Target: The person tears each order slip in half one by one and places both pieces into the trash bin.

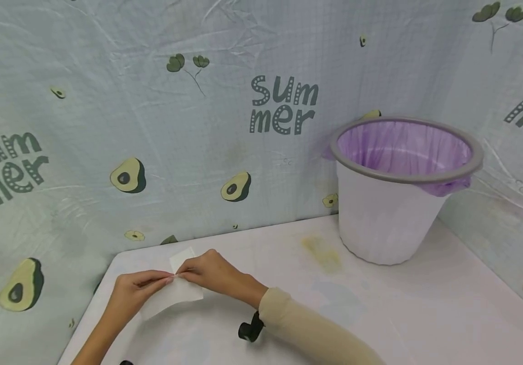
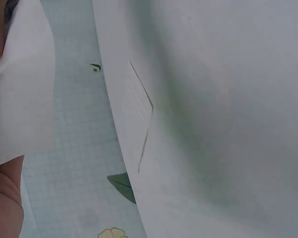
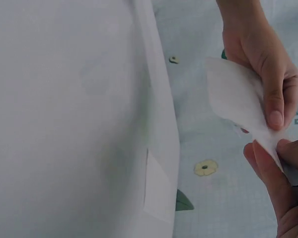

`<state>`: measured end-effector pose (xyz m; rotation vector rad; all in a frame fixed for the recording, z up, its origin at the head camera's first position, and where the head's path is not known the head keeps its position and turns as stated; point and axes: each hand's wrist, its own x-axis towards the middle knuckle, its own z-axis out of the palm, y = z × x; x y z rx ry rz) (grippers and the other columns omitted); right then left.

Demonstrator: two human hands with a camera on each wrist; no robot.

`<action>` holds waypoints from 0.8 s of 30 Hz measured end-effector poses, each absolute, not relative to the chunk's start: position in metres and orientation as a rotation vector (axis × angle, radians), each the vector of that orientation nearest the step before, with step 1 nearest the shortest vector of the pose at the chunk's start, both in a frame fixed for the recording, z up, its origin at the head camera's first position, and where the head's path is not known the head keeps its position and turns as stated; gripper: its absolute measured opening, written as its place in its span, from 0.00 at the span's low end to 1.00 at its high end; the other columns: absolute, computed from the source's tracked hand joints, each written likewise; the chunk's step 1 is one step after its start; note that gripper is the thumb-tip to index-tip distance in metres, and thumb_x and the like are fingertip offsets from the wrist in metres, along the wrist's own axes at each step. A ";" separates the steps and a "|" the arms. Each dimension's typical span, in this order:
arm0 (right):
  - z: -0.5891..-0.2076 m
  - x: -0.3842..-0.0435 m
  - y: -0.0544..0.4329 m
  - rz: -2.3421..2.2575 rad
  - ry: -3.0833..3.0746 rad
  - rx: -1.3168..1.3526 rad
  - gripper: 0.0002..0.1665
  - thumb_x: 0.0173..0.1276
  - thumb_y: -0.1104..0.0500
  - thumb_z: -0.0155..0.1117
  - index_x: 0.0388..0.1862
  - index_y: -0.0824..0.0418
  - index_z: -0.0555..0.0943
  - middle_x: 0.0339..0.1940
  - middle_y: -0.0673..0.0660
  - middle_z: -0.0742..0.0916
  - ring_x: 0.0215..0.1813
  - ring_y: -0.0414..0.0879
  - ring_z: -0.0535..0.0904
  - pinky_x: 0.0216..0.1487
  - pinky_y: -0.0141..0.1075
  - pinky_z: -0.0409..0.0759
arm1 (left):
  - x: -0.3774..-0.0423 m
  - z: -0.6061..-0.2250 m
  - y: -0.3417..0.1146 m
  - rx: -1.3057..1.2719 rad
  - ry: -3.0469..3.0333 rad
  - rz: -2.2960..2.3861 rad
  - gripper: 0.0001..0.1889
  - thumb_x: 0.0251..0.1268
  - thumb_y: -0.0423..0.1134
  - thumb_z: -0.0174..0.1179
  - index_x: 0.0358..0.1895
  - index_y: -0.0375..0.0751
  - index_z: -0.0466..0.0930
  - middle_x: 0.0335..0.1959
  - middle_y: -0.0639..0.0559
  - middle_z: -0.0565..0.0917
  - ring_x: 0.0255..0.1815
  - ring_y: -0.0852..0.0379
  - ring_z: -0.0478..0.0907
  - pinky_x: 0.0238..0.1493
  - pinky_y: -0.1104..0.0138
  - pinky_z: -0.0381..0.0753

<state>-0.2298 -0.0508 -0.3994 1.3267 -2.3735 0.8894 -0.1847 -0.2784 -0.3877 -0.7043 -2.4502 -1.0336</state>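
Note:
A thin white sheet of paper is held up between the two hands above the table. My left hand pinches its upper edge between thumb and fingers. Right beside it, my right hand pinches the same edge, the fingertips of both hands almost meeting. In the right wrist view the sheet bends between the left hand above and the right hand below. Another white piece of paper lies flat near the table's far edge, partly behind the right hand in the head view.
A white bin with a grey rim and purple liner stands at the back right of the white table. A patterned curtain hangs behind. A yellowish stain marks the tabletop. A black wrist camera sits below the right wrist.

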 end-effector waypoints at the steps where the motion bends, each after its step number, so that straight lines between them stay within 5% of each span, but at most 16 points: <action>1: -0.397 -0.230 -0.046 0.911 -2.359 1.326 0.10 0.74 0.54 0.66 0.48 0.53 0.90 0.40 0.44 0.92 0.36 0.22 0.78 0.39 0.12 0.70 | -0.184 -0.387 -0.275 -0.704 -2.432 -1.044 0.10 0.55 0.22 0.71 0.36 0.41 0.92 0.33 0.54 0.91 0.33 0.73 0.84 0.33 0.81 0.79; 9: -0.383 -0.223 -0.017 1.069 -2.302 1.360 0.08 0.73 0.59 0.68 0.47 0.56 0.90 0.41 0.47 0.92 0.35 0.23 0.78 0.39 0.14 0.72 | -0.178 -0.381 -0.248 -0.781 -2.306 -1.129 0.13 0.52 0.19 0.72 0.38 0.38 0.92 0.34 0.51 0.91 0.36 0.70 0.86 0.35 0.80 0.81; 15: -0.373 -0.216 -0.005 1.214 -2.256 1.371 0.08 0.73 0.60 0.68 0.48 0.57 0.88 0.45 0.48 0.91 0.46 0.24 0.81 0.47 0.16 0.76 | -0.172 -0.376 -0.239 -0.892 -2.220 -1.149 0.14 0.53 0.19 0.71 0.40 0.39 0.92 0.35 0.50 0.91 0.38 0.64 0.88 0.37 0.77 0.83; 20: -0.366 -0.213 0.003 1.233 -2.246 1.361 0.08 0.73 0.59 0.67 0.48 0.56 0.88 0.42 0.49 0.92 0.25 0.26 0.68 0.30 0.18 0.68 | -0.171 -0.372 -0.230 -0.933 -2.157 -1.180 0.17 0.51 0.15 0.70 0.41 0.38 0.91 0.36 0.47 0.91 0.40 0.64 0.89 0.40 0.75 0.85; 24: -0.361 -0.211 0.011 1.210 -2.254 1.372 0.08 0.72 0.60 0.68 0.47 0.56 0.89 0.39 0.48 0.92 0.20 0.29 0.60 0.25 0.21 0.63 | -0.172 -0.372 -0.222 -0.976 -2.090 -1.203 0.19 0.48 0.12 0.70 0.41 0.36 0.91 0.36 0.45 0.91 0.41 0.63 0.89 0.41 0.74 0.85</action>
